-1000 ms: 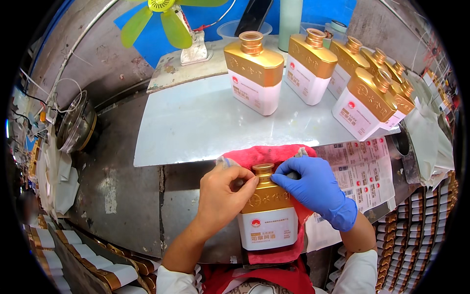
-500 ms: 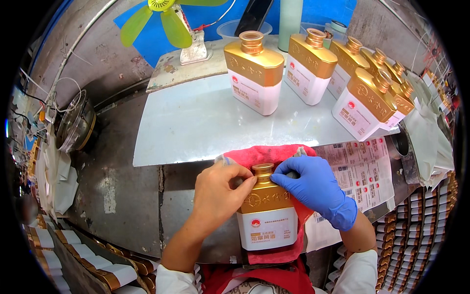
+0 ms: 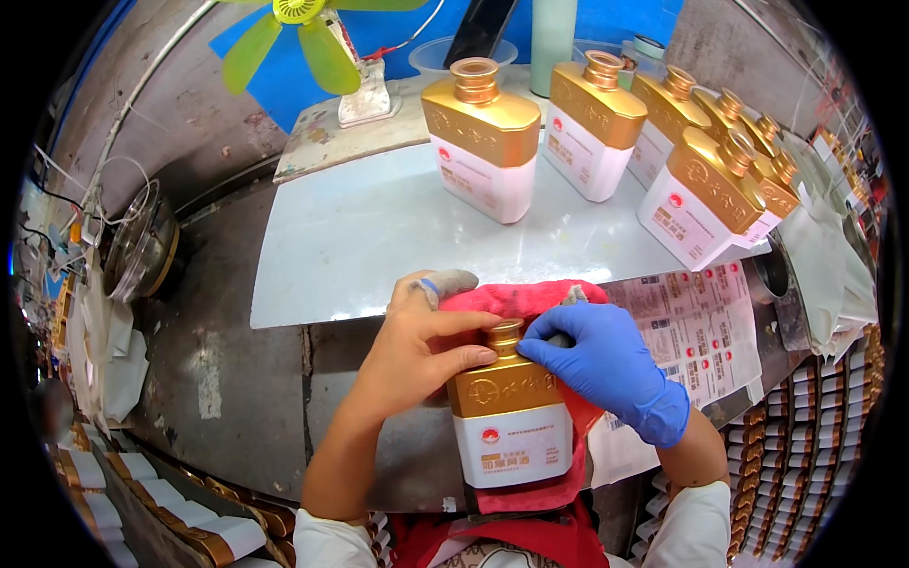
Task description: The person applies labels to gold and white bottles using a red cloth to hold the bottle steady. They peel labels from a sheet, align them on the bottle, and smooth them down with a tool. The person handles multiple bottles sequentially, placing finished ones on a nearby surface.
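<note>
A gold-and-white bottle [image 3: 514, 435] stands upright on a red cloth [image 3: 525, 298]. My left hand [image 3: 407, 346] is at the left side of its gold neck, with the thumb and one stretched finger touching it. A grey cover sits on another finger, which is raised. My right hand [image 3: 606, 364], in a blue glove, has its fingers pinched together against the right side of the neck. Something dark shows between the gloved fingers, too little of it to name. The fingers partly hide the bottle's neck and right shoulder.
Several similar bottles [image 3: 485, 180] stand on a pale sheet [image 3: 350, 256] beyond my hands. A green-bladed fan [image 3: 327, 57] is behind at left. Printed label sheets [image 3: 701, 331] lie at right. Rows of more bottles [image 3: 791, 464] fill the lower right; others [image 3: 199, 516] are lower left.
My left hand has loosened from a tight pinch at the neck; its thumb and finger are now further apart, with the grey-covered finger lifted. The right hand stays pinched at the neck.
</note>
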A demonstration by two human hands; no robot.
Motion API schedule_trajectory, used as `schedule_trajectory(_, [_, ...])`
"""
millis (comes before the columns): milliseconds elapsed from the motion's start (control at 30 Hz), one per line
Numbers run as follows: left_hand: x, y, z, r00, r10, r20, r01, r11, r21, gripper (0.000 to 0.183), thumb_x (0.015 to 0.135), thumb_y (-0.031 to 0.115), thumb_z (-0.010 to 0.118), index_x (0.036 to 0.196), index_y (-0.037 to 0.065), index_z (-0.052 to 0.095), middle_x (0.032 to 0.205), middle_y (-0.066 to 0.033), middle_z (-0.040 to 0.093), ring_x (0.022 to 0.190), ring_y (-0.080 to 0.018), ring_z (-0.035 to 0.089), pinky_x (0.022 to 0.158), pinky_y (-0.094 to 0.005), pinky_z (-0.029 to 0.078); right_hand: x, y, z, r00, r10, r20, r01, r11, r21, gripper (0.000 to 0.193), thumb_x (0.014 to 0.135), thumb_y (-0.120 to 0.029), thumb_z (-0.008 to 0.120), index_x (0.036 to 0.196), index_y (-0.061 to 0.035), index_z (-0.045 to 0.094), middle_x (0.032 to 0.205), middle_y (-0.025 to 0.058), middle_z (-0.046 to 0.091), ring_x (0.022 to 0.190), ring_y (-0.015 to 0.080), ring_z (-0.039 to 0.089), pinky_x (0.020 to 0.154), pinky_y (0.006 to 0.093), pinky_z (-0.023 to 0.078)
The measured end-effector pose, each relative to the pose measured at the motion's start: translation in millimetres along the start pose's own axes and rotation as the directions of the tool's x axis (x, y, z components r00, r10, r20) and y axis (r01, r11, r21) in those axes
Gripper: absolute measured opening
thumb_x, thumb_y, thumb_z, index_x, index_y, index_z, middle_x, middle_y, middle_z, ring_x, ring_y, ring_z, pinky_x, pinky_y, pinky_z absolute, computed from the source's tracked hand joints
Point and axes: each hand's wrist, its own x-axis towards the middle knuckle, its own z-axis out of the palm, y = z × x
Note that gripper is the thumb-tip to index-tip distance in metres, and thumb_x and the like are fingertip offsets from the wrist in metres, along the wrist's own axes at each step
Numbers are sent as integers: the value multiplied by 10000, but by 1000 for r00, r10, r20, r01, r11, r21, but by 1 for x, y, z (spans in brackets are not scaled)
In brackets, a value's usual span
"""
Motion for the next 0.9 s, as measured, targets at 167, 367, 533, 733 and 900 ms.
schedule_trajectory(167, [4, -9, 1, 999, -26, 29, 27, 999, -27, 328, 666, 164, 789, 984, 120, 723, 1237, -154, 549, 1219, -320, 365, 1026, -403, 316, 1, 1, 0, 1000, 17, 13, -17, 1000, 11, 225, 826, -300, 618, 869, -91, 691, 750, 80, 665, 698, 239, 643, 667, 337, 497])
schedule_trajectory(367, [11, -8, -1, 997, -32, 66, 35, 999, -41, 289, 651, 95, 801, 931, 85, 733, 1221, -123, 557, 1215, -262, 407, 1029, -361, 325, 0, -1, -1, 999, 33, 15, -34, 999, 18, 220, 831, -289, 617, 876, -86, 690, 748, 86, 661, 697, 239, 641, 668, 338, 496])
schedule_trajectory(533, [18, -14, -4, 991, -33, 128, 42, 997, -63, 275, 645, 134, 806, 904, 92, 725, 1208, -117, 559, 1165, -265, 439, 1004, -360, 346, 1, -2, -2, 999, 47, 20, -47, 999, 17, 220, 829, -286, 619, 870, -82, 690, 749, 90, 659, 696, 243, 640, 666, 339, 496])
schedule_trajectory(733, [24, -13, -7, 986, 7, 168, 6, 997, -72, 251, 637, 118, 811, 870, 79, 726, 1196, -106, 572, 1127, -240, 457, 974, -343, 358, 3, 3, -1, 999, 35, -14, -36, 999, -3, 216, 825, -280, 619, 852, -79, 692, 750, 91, 659, 691, 242, 638, 665, 335, 496])
schedule_trajectory(900, [26, -18, -10, 974, 15, 227, 0, 998, -68, 244, 676, 205, 784, 901, 137, 719, 1233, -121, 543, 1165, -290, 409, 1016, -382, 325, 2, 8, -1, 999, 34, -36, -32, 997, 68, 177, 830, -233, 628, 882, -73, 683, 759, 94, 657, 683, 230, 635, 674, 329, 497])
